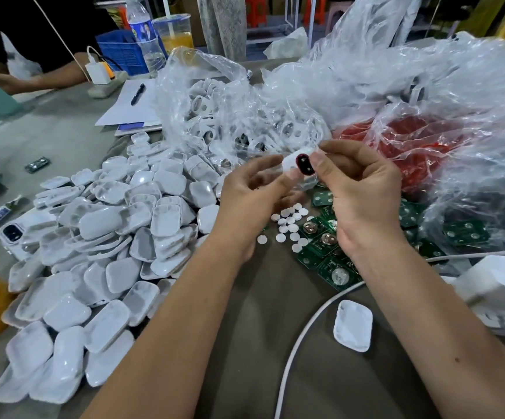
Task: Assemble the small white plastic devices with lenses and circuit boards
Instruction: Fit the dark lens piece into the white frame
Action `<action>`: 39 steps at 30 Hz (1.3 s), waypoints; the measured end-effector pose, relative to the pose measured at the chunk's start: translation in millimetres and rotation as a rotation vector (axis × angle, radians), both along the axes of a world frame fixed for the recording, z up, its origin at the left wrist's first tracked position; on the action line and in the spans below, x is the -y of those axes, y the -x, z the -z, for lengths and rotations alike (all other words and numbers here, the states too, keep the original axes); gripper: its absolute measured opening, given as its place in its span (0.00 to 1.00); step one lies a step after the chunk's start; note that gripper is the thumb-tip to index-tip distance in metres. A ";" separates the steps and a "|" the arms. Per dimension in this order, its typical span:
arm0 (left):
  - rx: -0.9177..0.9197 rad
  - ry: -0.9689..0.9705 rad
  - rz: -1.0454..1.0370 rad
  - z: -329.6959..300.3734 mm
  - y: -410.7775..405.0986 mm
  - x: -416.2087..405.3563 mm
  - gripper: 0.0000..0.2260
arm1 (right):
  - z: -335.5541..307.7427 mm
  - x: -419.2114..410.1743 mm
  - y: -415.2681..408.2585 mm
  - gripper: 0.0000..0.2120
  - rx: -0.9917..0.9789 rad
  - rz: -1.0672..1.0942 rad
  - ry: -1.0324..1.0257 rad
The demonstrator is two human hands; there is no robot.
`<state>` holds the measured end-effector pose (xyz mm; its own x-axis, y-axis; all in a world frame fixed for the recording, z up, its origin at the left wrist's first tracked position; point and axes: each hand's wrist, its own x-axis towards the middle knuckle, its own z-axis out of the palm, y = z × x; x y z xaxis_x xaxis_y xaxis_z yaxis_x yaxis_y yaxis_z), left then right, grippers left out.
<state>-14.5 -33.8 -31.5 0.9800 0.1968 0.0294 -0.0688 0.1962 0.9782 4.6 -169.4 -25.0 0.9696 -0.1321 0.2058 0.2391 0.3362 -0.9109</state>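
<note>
Table: grey-brown surface, carrying all parts listed below.
Clear plastic bags: crumpled heap across the far right; white ring-shaped parts show through the left bag, red material through the right one.
White shells: large loose pile of rounded-rectangle covers on the left, from the near edge to mid-table.
Single shell: lies alone at near right, just beside the white cable.
Circuit boards: green, spread under and right of the right hand, some inside a bag.
White discs: small round pieces scattered between the two hands, on the table.
Left hand: fingers curled, thumb tip pressed on the near left edge of the device.
Right hand: thumb and fingers clamped on the device's right end.
Device: small white housing with dark red-rimmed lens window, held above the table, mid-scene, in front of the bags.
</note>
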 end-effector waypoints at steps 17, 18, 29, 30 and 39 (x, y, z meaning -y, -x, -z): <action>-0.133 0.691 0.106 1.9 -9.1 -7.9 0.14 | 1.8 -3.9 2.6 0.06 0.388 0.102 0.743; -0.128 0.689 0.108 1.9 -9.1 -8.4 0.13 | 1.8 -3.2 1.3 0.04 0.330 0.059 0.690; -0.104 0.596 0.174 -4.4 -3.2 -13.1 0.09 | 4.0 -1.2 -0.7 0.03 0.335 0.103 0.630; -0.110 0.593 0.167 -4.4 -3.1 -14.1 0.10 | 4.3 -1.2 -1.0 0.02 0.351 0.104 0.658; -0.071 0.749 0.110 -9.1 -4.2 -22.3 0.20 | 4.9 -0.2 -2.1 0.07 0.301 0.073 0.493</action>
